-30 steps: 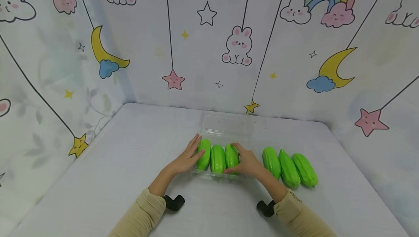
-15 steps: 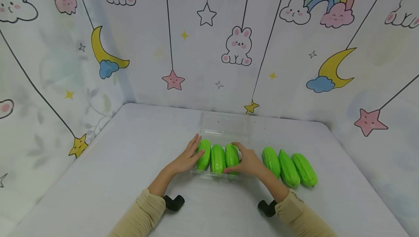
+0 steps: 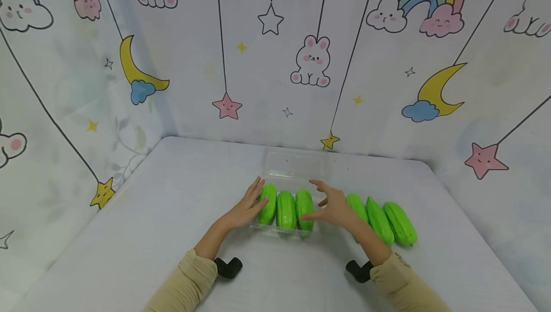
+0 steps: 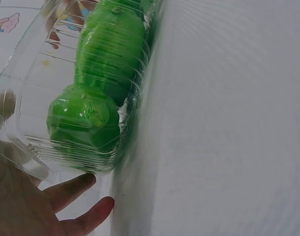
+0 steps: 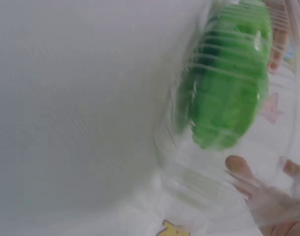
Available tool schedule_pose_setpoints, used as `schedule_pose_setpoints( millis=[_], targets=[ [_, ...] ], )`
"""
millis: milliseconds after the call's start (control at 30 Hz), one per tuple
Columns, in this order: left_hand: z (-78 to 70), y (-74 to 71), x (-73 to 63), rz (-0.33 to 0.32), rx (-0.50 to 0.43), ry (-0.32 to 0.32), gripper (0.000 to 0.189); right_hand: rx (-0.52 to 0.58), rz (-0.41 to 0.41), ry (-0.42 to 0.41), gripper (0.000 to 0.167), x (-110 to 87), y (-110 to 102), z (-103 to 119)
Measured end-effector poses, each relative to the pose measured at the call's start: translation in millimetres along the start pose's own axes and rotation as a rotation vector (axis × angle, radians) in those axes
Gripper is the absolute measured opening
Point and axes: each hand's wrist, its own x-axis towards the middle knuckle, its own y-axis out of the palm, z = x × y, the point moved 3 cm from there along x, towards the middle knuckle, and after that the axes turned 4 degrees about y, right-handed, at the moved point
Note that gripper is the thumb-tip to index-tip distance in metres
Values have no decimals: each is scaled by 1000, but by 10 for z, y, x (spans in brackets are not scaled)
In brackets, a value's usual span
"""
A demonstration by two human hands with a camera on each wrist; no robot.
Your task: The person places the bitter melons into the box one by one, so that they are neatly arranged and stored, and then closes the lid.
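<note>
A clear plastic box holds three bright green, ridged, gourd-like vegetables side by side: a left one, a middle one and a right one. My left hand rests at the box's left end, fingers extended, thumb reaching over the left vegetable. In the left wrist view its fingertips lie right by the clear end wall. Over the box's right end, my right hand is spread, index finger and thumb apart. The right wrist view shows its fingers through the plastic, a gap from the green vegetable.
The box's clear lid lies folded back behind it. To the right, three similar green vegetables lie on the white table, one partly behind my right forearm. A printed curtain stands behind. Black angled pieces sit by both cuffs.
My right hand has let go of the right vegetable in the box and drawn back slightly to the right, its fingers spreading. The left hand has stayed in place.
</note>
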Motion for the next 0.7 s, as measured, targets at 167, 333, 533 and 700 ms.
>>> schedule_pose_setpoints(
  millis=[167, 333, 533, 700],
  targets=[
    [2, 2, 0, -2, -1, 0, 63, 17, -9, -17, 94, -35, -128, -51],
    [-3, 1, -5, -2, 1, -9, 63, 34, -18, -43, 95, -75, -213, -115],
    [0, 2, -10, 3, -5, -12, 63, 48, -43, -92, 91, -123, -316, -181],
    [4, 3, -8, 0, -9, -7, 63, 60, -38, -98, 89, -182, -414, -209]
  ],
)
